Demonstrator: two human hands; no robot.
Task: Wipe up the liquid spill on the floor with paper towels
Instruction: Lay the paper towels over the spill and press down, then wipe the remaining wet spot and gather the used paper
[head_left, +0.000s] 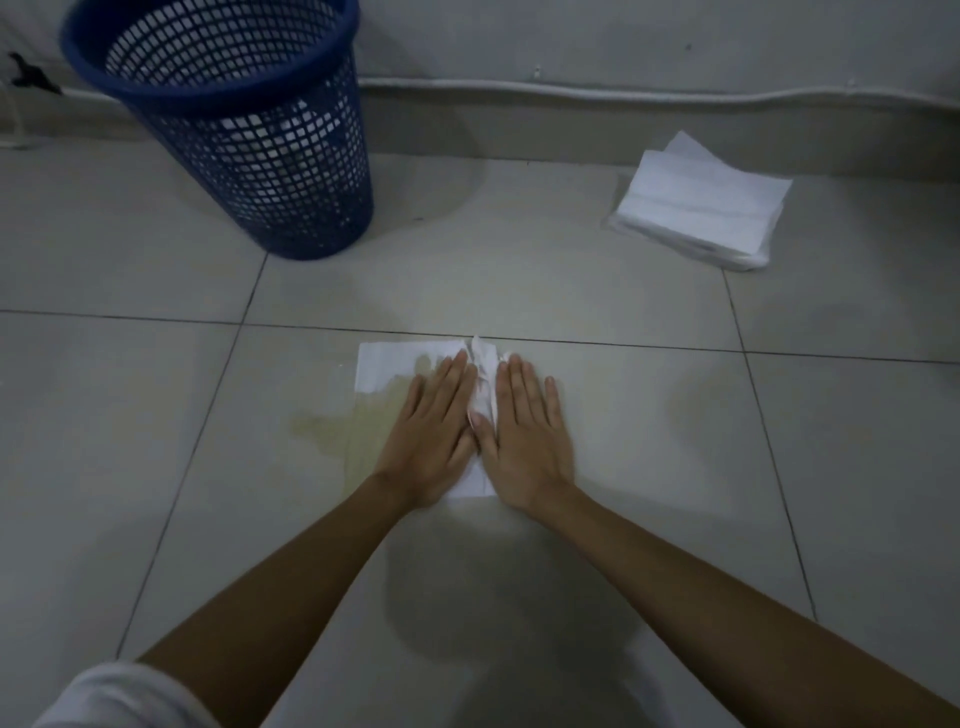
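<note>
A white paper towel (387, 366) lies flat on the grey tiled floor over a yellowish liquid spill (332, 434). The towel's lower left part is stained yellow where it has soaked liquid. My left hand (431, 434) and my right hand (524, 431) both press palm-down on the towel, side by side, fingers straight and pointing away from me. The towel is bunched into a ridge between the two hands. Part of the spill shows uncovered to the left of my left hand.
A dark blue mesh waste basket (249, 140) stands at the back left. A stack of clean white paper towels (698, 205) lies at the back right near the wall. A white cable (623, 93) runs along the wall base.
</note>
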